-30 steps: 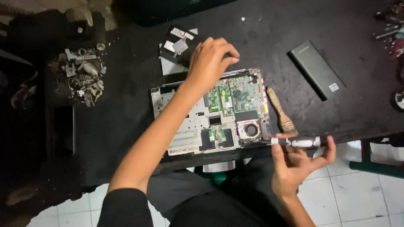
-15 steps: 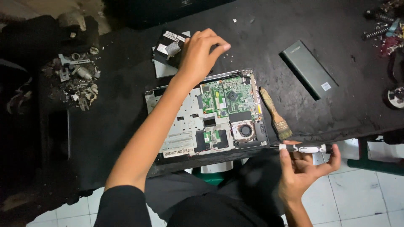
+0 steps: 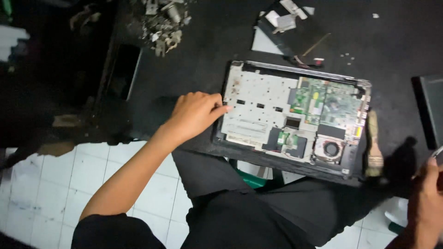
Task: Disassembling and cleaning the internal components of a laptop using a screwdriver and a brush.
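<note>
Opened laptop base [image 3: 295,120] lying flat on the black table [image 3: 207,60], near edge hanging a little over the table's front, above the lap. Silver inner frame on its left half, green circuit board [image 3: 323,99] upper right, round cooling fan [image 3: 330,149] at the lower right corner.

Left hand [image 3: 196,113] resting at the laptop's left edge, fingers loosely curled, fingertips [image 3: 224,109] touching the silver frame. Gripping nothing, just pressing against the side.

Right hand [image 3: 427,193] down at the far right edge of view, mostly cut off. Closed around something thin and pale that pokes up from it; hard to tell what it is.

Paintbrush [image 3: 373,145] with wooden handle lying just beside the laptop's right side, bristles toward the table's front. Dark flat slab [image 3: 431,110] further right, partly out of frame. Loose metal plates and a paper sheet [image 3: 286,23] behind the laptop, thin wire trailing toward it. Heap of small scrap parts [image 3: 164,20] at upper left. White tiled floor [image 3: 50,184] below the table.
</note>
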